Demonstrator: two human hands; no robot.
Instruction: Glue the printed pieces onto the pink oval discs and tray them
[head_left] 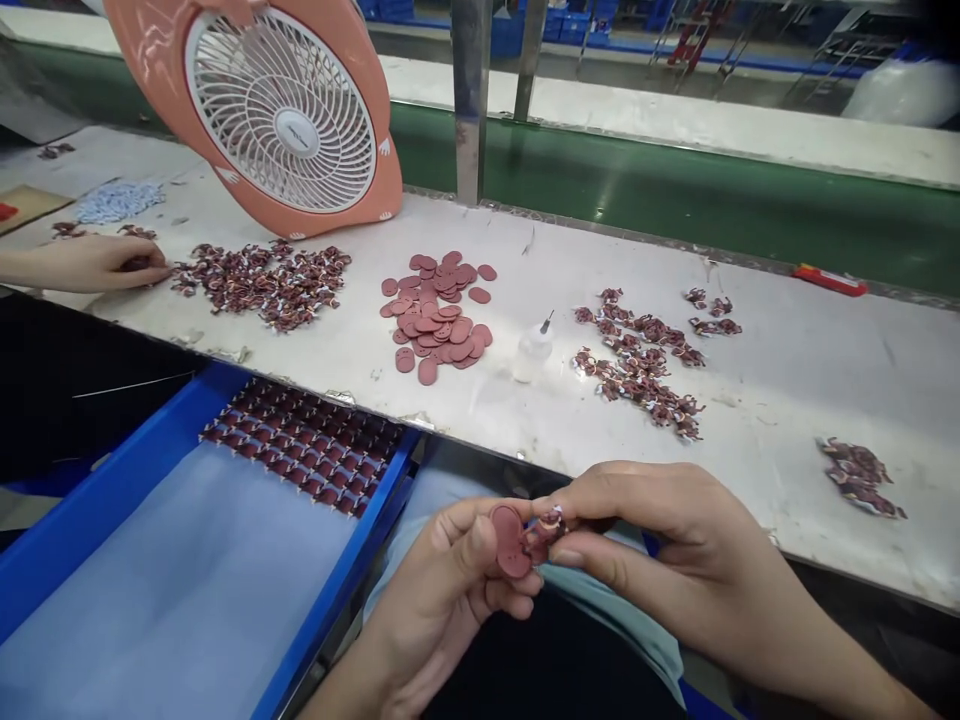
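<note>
Close to my body, my left hand pinches a reddish-brown oval base disc between thumb and fingers. My right hand grips a small painted figurine of brown with white bits, its lower end against the disc. Whether the two are joined I cannot tell. On the bench ahead lies a pile of the same oval discs. To its right stands a small clear bottle with a needle tip. Beyond that are loose figurines, with a few more figurines farther right.
An orange fan stands at the back left. Another person's hand touches the edge of a large figurine heap. A blue tray at lower left holds rows of mounted figurines. A red cutter lies near the green conveyor.
</note>
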